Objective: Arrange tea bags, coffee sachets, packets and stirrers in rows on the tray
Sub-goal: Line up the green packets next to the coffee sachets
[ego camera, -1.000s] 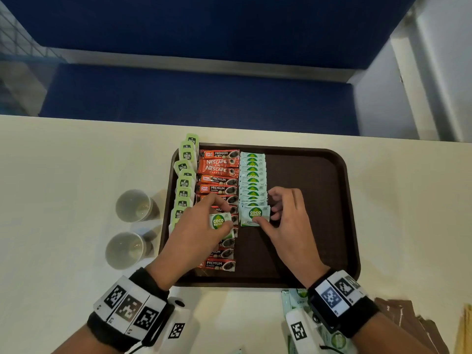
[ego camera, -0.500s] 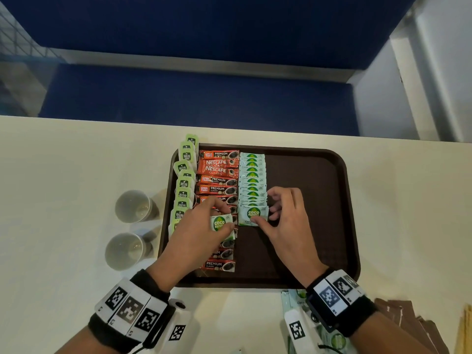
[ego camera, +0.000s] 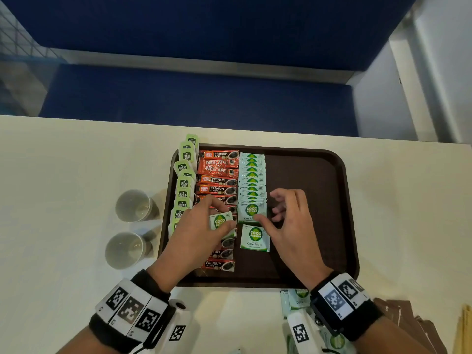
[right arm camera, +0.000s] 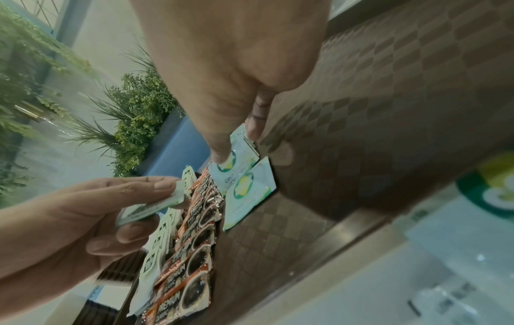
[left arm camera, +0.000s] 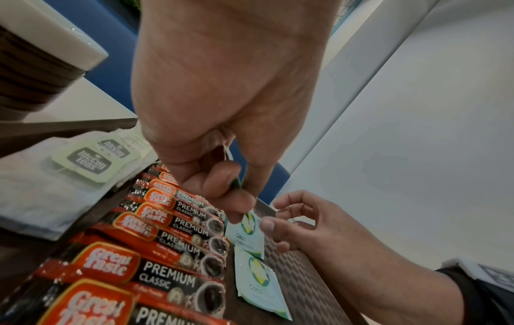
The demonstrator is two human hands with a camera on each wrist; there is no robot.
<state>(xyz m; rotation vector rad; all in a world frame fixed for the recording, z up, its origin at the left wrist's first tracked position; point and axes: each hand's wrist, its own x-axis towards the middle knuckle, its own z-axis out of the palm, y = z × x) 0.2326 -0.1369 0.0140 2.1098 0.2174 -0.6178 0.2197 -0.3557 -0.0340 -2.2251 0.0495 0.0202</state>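
A brown tray (ego camera: 306, 175) holds three columns: tea bags (ego camera: 184, 185), red coffee sachets (ego camera: 217, 180) and green-white coco sugar packets (ego camera: 251, 175). My left hand (ego camera: 226, 216) hovers over the coffee sachets and pinches a small stack of sugar packets (ego camera: 219, 221) between thumb and fingers. My right hand (ego camera: 267, 209) has its thumb on the nearest packet of the sugar column (ego camera: 251, 209) and its fingers curled at that packet's right edge. In the right wrist view, thumb and forefinger pinch this packet (right arm camera: 236, 162). One loose sugar packet (ego camera: 255, 238) lies flat just below it.
Two paper cups (ego camera: 134, 205) (ego camera: 125, 250) stand left of the tray. More sugar packets (ego camera: 297, 298) lie on the table by my right wrist, with brown packets (ego camera: 398, 312) and yellowish stirrers (ego camera: 464, 328) at the near right. The tray's right half is bare.
My right hand slid its packet up against the end of the sugar column. A second packet now lies uncovered just below it. The left hand has barely moved.
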